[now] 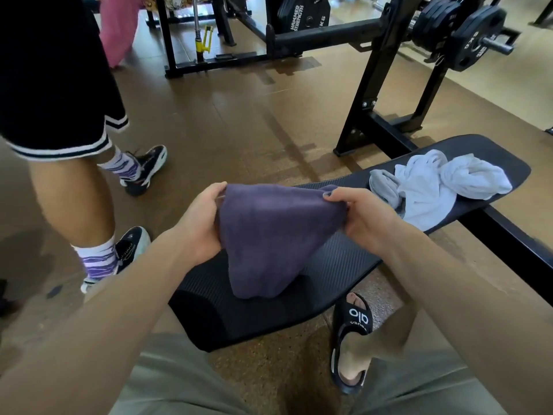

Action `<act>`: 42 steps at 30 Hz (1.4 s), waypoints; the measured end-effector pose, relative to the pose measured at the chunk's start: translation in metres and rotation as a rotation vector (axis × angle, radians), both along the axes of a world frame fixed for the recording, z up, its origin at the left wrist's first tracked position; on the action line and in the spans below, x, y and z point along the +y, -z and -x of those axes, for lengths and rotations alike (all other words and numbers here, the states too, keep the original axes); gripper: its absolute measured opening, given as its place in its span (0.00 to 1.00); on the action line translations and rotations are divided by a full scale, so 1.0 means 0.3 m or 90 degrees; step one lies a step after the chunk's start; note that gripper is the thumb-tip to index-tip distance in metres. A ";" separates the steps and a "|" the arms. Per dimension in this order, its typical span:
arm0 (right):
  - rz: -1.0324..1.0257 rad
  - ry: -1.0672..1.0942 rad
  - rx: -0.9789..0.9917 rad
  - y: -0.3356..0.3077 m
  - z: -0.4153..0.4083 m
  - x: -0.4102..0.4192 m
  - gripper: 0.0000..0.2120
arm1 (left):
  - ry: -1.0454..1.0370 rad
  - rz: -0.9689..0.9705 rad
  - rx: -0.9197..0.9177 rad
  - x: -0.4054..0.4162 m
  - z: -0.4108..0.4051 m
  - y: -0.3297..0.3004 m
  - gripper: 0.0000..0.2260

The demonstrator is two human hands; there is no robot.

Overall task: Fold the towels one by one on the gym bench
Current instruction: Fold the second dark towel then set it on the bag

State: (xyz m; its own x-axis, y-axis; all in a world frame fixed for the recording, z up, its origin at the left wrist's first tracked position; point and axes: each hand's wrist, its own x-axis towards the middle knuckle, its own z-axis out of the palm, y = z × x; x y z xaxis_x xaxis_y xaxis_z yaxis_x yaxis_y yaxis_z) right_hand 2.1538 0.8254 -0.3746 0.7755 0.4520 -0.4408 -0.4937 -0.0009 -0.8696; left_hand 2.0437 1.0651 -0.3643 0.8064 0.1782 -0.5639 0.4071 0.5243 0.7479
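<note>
Both hands, left (pixel 199 223) and right (pixel 363 217), pinched a doubled purple towel (pixel 269 238), its lower end resting on the black table (pixel 338 265).

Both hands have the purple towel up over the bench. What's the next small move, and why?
Probably lower the purple towel flat onto the bench and smooth it. The left hand and right hand pinch its top corners; it hangs doubled, its bottom just reaching the pad. The white towels and grey towel lie crumpled farther along, waiting.
</note>
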 end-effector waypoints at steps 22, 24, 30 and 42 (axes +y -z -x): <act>0.124 -0.073 0.253 0.075 -0.034 -0.158 0.26 | -0.055 -0.175 -0.107 0.120 0.004 -0.010 0.13; 0.150 -0.091 0.281 0.094 -0.022 -0.169 0.26 | -0.058 -0.199 -0.112 0.128 0.008 -0.016 0.15; 0.212 -0.183 0.243 0.048 0.006 -0.170 0.10 | -0.082 -0.256 -0.116 0.150 0.021 -0.017 0.08; 0.027 0.158 -0.171 -0.294 -0.255 0.048 0.08 | -0.250 -0.395 -0.208 0.258 -0.144 -0.232 0.11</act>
State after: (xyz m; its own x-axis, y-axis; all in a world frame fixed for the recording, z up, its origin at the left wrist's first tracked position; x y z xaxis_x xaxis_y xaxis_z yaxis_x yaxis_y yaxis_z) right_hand 2.2304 0.8398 -0.2863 0.9499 0.2212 -0.2208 -0.2373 0.0507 -0.9701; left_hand 2.0868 1.1425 -0.2947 0.7261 0.6874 -0.0153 -0.0101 0.0329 0.9994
